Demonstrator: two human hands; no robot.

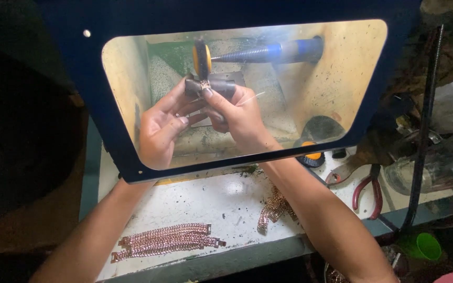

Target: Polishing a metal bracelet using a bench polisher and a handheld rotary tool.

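White and scuffed, the bench (pixel 211 204) runs under a dark blue hood with a clear window (pixel 342 78), and both hands work behind that window inside a cream-coloured chamber.

Behind the window, the left hand (pixel 163 126) is held palm up, its fingers reaching up to a dark grey holder (pixel 221 84) and steadying it from the left. The right hand (pixel 239 118) is closed around the same holder from the other side, thumb pressed on top. Clamped at the holder's near end, just above the right thumb, sits a small rose-gold piece of chain (pixel 205 84); how it is fixed there cannot be told. Directly above both hands, touching or nearly touching the piece, stands a yellow wheel with a dark rim (pixel 202 57), mounted on a tapered threaded spindle (pixel 258 52) that runs off to the right of the hands.

Below the left forearm, nearer the bench edge, lies a row of rose-gold chain bracelets (pixel 169 241) side by side. Beside the right forearm, on its left, a loose heap of the same chain (pixel 274 207) rests on the bench. Well to the right of the right hand lie red-handled pliers (pixel 368 191), a clear glass jar (pixel 425 167) on its side, and lower down a green cup (pixel 425 245). A second yellow wheel (pixel 311 156) sits at the window's lower right corner.
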